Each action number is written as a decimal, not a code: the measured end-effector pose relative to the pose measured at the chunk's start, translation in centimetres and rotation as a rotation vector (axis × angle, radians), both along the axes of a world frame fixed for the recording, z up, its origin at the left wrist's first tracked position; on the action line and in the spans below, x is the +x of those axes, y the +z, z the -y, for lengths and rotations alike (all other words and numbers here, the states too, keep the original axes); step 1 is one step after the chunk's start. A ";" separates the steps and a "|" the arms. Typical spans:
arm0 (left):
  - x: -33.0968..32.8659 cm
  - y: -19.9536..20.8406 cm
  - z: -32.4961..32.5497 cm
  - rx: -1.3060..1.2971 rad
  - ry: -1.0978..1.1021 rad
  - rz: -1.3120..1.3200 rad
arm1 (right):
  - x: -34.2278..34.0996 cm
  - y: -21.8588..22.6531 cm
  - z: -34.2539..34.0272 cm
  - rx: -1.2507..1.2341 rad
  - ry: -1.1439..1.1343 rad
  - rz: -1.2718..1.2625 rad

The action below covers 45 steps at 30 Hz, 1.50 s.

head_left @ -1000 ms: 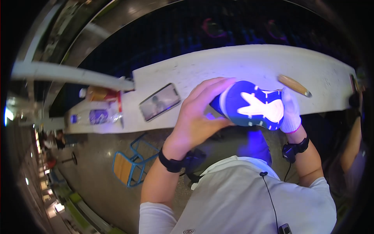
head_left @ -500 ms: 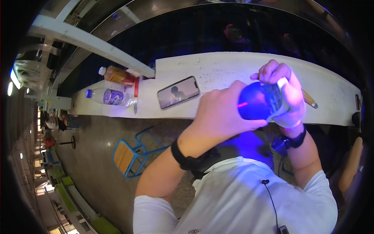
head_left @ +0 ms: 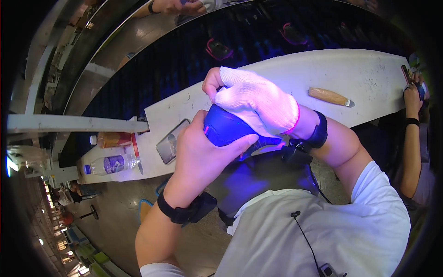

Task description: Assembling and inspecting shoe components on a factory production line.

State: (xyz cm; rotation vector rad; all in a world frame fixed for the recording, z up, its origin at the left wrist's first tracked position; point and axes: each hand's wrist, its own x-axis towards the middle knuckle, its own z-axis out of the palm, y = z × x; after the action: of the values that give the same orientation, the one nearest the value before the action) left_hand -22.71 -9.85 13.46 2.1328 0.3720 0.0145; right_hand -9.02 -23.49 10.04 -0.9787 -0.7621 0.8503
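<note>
Between my hands, above the white table (head_left: 369, 74), is a dark shoe (head_left: 225, 128) lit bright blue. My bare left hand (head_left: 196, 147) is closed around its near left side, thumb stretched along the surface. From above, my right hand (head_left: 254, 99), in a white knit glove with bare fingertips, bends over the shoe with its fingers curled at the far edge. Whatever those fingertips pinch is too small to make out. To the right on the table lies a short-bladed knife (head_left: 330, 97) with a wooden handle. A phone (head_left: 171, 142) lies just left of my left hand.
A clear bottle (head_left: 113, 164), an amber bottle (head_left: 113, 139) and a red-handled knife (head_left: 136, 150) lie at the table's left end. Behind runs a dark belt bearing pink-edged shoes (head_left: 218, 49). A co-worker's hand (head_left: 412, 99) is at the far right. A white post (head_left: 74, 123) juts in left.
The view has swung right. My hands and the shoe have turned; my gloved right hand now reaches over the top of the shoe rather than holding its right side. A co-worker's hands have come into sight.
</note>
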 end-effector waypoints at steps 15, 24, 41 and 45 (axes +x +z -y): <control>1.4 2.7 8.0 0.734 -0.660 0.317 | -2.5 0.4 11.7 0.112 -0.365 0.513; -2.0 2.5 3.7 0.896 -0.959 0.611 | -9.5 -3.5 15.1 0.055 -0.357 0.980; -10.4 -2.8 2.1 -0.570 0.060 0.624 | -3.5 -2.6 11.1 0.004 -0.585 1.658; -10.9 -2.9 1.5 -0.891 0.061 0.788 | 5.0 13.1 14.2 -0.131 -0.774 1.685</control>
State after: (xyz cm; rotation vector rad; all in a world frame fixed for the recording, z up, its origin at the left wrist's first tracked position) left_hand -33.57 -11.31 10.53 1.1052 -0.0453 0.5932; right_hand -3.99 -37.64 23.15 -1.8764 -1.5144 -0.8428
